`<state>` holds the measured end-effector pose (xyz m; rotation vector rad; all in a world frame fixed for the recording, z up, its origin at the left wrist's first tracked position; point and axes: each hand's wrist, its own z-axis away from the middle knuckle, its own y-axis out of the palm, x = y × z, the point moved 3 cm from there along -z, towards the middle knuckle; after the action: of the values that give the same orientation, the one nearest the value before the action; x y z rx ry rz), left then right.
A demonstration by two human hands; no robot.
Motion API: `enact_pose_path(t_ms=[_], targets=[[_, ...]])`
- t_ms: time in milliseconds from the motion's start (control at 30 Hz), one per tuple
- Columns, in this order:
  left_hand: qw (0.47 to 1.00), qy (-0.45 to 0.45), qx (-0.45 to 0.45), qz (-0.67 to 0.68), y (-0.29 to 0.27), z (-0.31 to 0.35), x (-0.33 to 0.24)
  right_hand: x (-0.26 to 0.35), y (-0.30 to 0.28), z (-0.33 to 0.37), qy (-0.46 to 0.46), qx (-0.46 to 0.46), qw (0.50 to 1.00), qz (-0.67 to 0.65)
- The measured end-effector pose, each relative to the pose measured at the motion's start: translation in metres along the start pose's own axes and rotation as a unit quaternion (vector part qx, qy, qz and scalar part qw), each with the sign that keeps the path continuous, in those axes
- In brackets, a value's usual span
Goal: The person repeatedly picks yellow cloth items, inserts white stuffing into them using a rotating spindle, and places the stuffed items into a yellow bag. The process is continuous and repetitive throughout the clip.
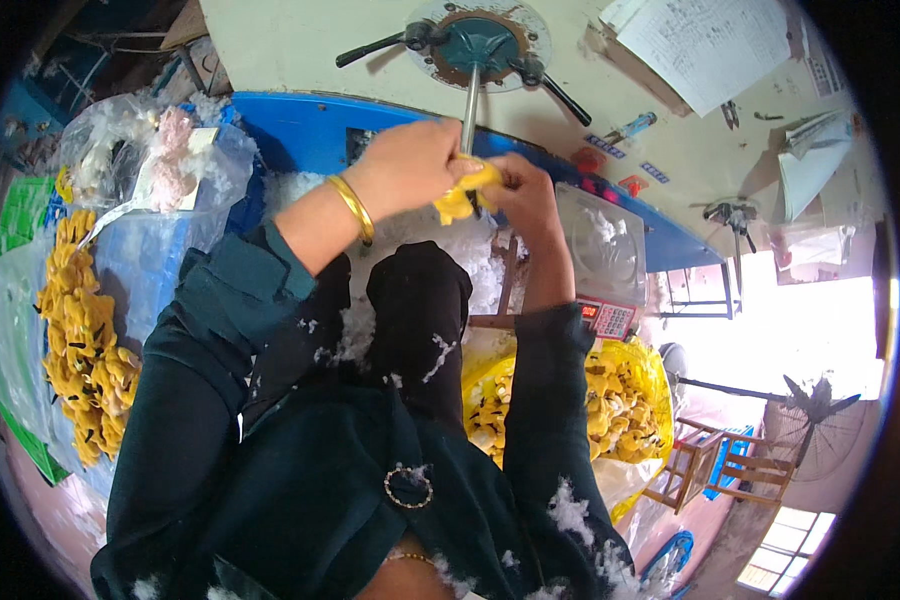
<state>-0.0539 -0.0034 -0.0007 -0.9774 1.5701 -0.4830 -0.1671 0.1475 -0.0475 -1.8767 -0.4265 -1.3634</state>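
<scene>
From afar, my left hand (pixel 415 163) and right hand (pixel 526 192) tightly pinch the yellow piece (pixel 453 206) near the metal tube (pixel 471 112); I can't tell whether it's sleeved on, so a slackened grip might drop it

1. Beyond both the left hand (pixel 410 165) and the right hand (pixel 525 195) spreads a stained, pale machine panel (pixel 300 45); whether upright or flat, I cannot tell. On it: a dark green nozzle mount (pixel 478 45) with black-handled levers, straight ahead of the hands; written sheets (pixel 710 50) and folded papers (pixel 815 165), off to the right hand's upper right.
2. Well left of the left hand, a green crate (pixel 28 215), partly covered by clear plastic, carries a heap of yellow plush skins (pixel 82 330).
3. Just right of the right hand, a clear plastic tray (pixel 625 265) bears white fluff (pixel 603 228).
4. Below the right hand, a yellow bag (pixel 662 385) holds yellow plush pieces (pixel 620 400).
</scene>
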Motion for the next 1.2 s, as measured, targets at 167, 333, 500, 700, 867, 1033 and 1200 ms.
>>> enact_pose_path(t_ms=[167,333,500,700,867,1033,1200], targets=[[0.997,0.011,0.061,0.045,0.006,-0.012,0.024,0.014,0.013,-0.005,-0.098,-0.206,0.966,0.119],[0.997,0.001,0.05,0.065,0.011,-0.009,0.022,0.03,0.06,0.066,-0.129,-0.3,0.913,0.244],[0.994,-0.03,0.071,0.084,0.003,-0.009,0.019,0.038,0.069,0.046,-0.161,-0.239,0.911,0.295],[0.989,-0.052,0.088,0.107,0.009,-0.01,0.025,0.041,0.075,0.055,-0.149,-0.245,0.919,0.272],[0.989,-0.069,0.101,0.084,0.002,-0.007,0.022,0.019,0.075,0.035,-0.12,-0.311,0.929,0.16],[0.994,-0.065,0.086,-0.037,0.0,0.011,0.024,0.002,0.066,-0.007,0.088,-0.261,0.9,-0.338],[1.0,0.004,0.006,-0.012,-0.009,0.034,-0.021,-0.009,0.028,-0.07,0.161,-0.114,0.927,-0.318]])
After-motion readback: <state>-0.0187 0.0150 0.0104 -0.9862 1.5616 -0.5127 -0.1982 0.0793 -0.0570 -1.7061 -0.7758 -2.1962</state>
